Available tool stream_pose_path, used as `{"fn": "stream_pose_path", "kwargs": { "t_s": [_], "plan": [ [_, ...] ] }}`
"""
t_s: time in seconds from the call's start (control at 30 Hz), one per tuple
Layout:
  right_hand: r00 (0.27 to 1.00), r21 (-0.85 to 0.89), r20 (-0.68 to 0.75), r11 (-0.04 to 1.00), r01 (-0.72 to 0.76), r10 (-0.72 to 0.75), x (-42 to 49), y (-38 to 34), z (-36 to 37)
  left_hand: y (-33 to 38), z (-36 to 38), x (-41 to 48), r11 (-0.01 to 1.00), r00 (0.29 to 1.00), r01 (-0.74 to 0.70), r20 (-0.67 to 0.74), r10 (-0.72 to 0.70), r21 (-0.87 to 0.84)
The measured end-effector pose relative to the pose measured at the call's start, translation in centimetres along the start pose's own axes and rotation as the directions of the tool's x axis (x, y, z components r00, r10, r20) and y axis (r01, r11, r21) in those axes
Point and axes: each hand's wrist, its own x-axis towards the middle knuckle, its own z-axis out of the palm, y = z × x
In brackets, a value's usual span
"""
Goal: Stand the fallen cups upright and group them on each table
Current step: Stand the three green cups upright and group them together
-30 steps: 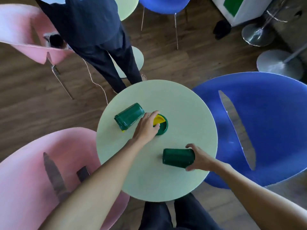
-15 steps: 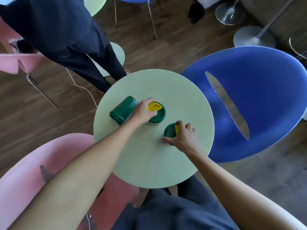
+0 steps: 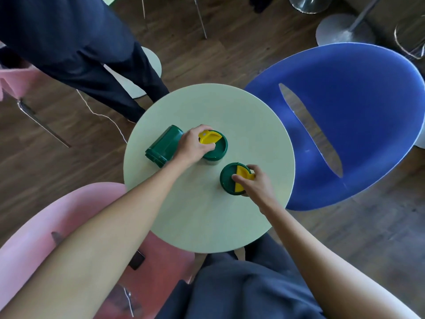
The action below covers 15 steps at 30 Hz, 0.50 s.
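Three dark green cups with green-and-yellow lids are on the round pale green table. One cup lies on its side at the table's left. Just right of it an upright cup stands under my left hand, whose fingers grip its lid and side. Nearer the right edge, a second upright cup stands with my right hand closed around its lid and right side.
A blue chair stands right of the table, a pink chair at the near left. A person in dark trousers stands at the table's far left edge. Metal stand bases sit on the wooden floor behind.
My right hand has turned the fallen near cup upright and set it closer to the middle cup. My left hand stayed on the middle cup.
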Motion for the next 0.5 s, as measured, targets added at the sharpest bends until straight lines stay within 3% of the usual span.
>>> {"fn": "stream_pose_path", "kwargs": {
  "t_s": [0.33, 0.5],
  "plan": [
    [0.987, 0.256, -0.091, 0.961, -0.103, 0.131, 0.6, -1.4, 1.1, 1.0, 0.2, 0.8, 1.000, 0.999, -0.023, -0.041, 0.023, 0.009],
    [0.985, 0.290, -0.096, 0.950, -0.113, 0.146, 1.1, -1.9, 1.3, 1.1, 0.4, 1.2, 0.999, 0.999, -0.035, -0.036, 0.036, 0.010]
  ]
}}
